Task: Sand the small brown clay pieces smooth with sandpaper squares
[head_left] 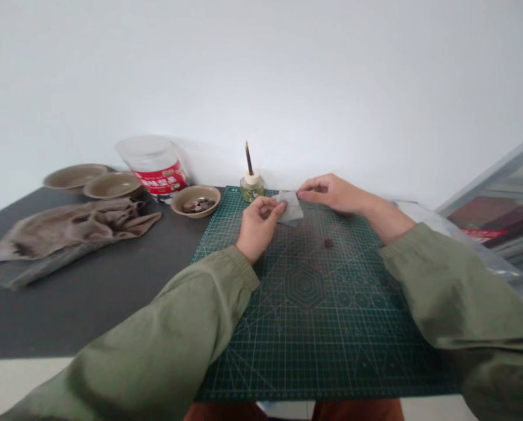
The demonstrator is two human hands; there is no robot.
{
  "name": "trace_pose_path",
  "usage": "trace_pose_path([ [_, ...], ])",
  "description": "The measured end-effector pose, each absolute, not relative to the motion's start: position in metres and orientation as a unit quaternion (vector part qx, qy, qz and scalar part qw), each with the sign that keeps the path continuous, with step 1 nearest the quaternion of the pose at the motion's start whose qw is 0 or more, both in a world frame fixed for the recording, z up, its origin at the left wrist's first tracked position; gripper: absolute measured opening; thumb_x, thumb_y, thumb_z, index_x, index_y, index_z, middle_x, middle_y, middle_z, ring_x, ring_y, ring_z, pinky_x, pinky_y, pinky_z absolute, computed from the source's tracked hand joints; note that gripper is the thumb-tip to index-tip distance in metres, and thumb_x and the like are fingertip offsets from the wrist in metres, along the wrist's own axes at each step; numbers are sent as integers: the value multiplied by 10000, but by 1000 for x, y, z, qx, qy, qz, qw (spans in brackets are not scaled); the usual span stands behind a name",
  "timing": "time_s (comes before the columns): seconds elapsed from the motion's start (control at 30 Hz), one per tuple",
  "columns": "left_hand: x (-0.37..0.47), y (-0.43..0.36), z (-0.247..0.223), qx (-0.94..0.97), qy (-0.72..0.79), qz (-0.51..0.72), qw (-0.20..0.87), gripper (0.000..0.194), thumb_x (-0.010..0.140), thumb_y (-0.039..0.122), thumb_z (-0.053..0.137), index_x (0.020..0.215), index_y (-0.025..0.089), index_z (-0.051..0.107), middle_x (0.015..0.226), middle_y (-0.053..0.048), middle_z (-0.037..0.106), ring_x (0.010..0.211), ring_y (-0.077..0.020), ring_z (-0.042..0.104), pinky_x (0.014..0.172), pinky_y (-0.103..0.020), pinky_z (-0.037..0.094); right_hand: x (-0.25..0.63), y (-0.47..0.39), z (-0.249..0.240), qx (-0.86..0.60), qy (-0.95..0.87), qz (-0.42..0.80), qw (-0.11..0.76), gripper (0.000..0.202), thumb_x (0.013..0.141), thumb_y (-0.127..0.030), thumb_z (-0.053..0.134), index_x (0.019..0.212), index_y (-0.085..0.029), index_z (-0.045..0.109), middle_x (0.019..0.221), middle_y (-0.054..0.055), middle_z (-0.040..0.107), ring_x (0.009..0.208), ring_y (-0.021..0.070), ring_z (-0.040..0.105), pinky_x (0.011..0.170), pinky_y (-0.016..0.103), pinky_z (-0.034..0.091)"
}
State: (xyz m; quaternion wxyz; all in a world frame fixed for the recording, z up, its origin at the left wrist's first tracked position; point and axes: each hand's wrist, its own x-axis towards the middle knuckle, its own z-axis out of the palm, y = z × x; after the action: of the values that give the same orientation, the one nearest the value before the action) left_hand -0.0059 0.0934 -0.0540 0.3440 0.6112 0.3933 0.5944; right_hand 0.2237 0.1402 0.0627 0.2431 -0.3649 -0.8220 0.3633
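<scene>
My left hand (260, 225) pinches a small light-grey square sheet (293, 206), perhaps cloth or sandpaper; I cannot tell which. A darker blue-grey layer (290, 223) shows beneath its lower edge. My right hand (327, 194) has thumb and forefinger closed at the sheet's upper right corner. Both hands are over the far part of a green cutting mat (305, 333). A small round brown piece (329, 242), like a coin, lies on the mat just in front of my right hand.
Behind my left hand stands a glass bottle (252, 188) with a brush-like stick in its top. To the left are a bowl of dark pieces (195, 202), a red-labelled plastic tub (155, 166), two bowls (113, 185) and a crumpled brown cloth (72, 228). Plastic wrapping (458, 234) lies right.
</scene>
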Motion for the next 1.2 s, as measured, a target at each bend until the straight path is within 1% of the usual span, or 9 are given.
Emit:
trace_pose_path([
  [0.17,-3,89,-50,589,383,590,399,376,1017,469,795,1199,164,672,984,-53,776,829,-188,760,696,-309,640,219,136,58,-381,-828,344,226,311,882,-485,905,889,-192,798,811,17,771,770,172,675,767,322,540],
  [0.4,-4,89,-48,596,395,581,389,446,922,330,883,1267,176,646,1124,-108,803,965,-207,791,849,-341,650,240,189,50,-532,-786,257,180,367,826,-353,981,1048,-104,827,811,89,819,653,179,696,687,330,575],
  [0.5,-6,90,-51,611,403,569,375,382,993,316,826,1305,158,672,1132,-81,778,957,-210,771,865,-384,662,245,210,47,-599,-769,184,130,305,923,-375,920,1020,-103,823,877,86,828,748,203,756,775,358,624],
  [0.6,-6,91,-55,624,411,557,362,348,1061,354,757,1340,157,690,1198,-85,754,996,-221,758,882,-418,674,243,220,47,-646,-750,93,107,245,1035,-383,811,1079,-142,795,1087,81,826,1004,236,796,966,452,646],
  [0.7,-5,91,-57,637,419,545,349,362,1074,376,740,1361,162,687,1236,-97,748,1017,-225,757,884,-418,677,237,219,50,-655,-745,21,122,145,973,-283,849,1044,-157,841,1166,147,841,1181,334,776,1070,512,596],
  [0.8,-5,92,-59,652,429,531,332,374,1080,390,730,1377,166,682,1265,-105,743,1039,-230,756,896,-425,677,233,212,55,-630,-764,4,139,100,932,-224,844,1012,-178,882,1108,147,866,1138,346,793,1036,468,595],
  [1.07,-11,81,-55,759,440,394,273,342,1083,406,723,1327,166,709,1291,-110,740,1079,-239,748,933,-443,669,213,189,55,-565,-808,90,144,195,1058,-242,706,1135,-174,871,992,69,886,774,164,804,795,272,611],
  [1.13,-11,74,-52,802,421,329,268,324,1082,405,726,1302,167,721,1275,-105,747,1062,-232,751,923,-432,670,201,184,44,-566,-809,103,122,191,1076,-303,720,1096,-181,866,928,52,875,775,173,808,814,280,620],
  [1.2,-11,68,-47,832,406,279,257,312,1083,406,724,1289,172,728,1271,-103,750,1058,-230,750,925,-429,669,187,179,32,-580,-802,91,105,262,1087,-415,727,1101,-178,837,1028,72,863,932,216,821,931,367,640],
])
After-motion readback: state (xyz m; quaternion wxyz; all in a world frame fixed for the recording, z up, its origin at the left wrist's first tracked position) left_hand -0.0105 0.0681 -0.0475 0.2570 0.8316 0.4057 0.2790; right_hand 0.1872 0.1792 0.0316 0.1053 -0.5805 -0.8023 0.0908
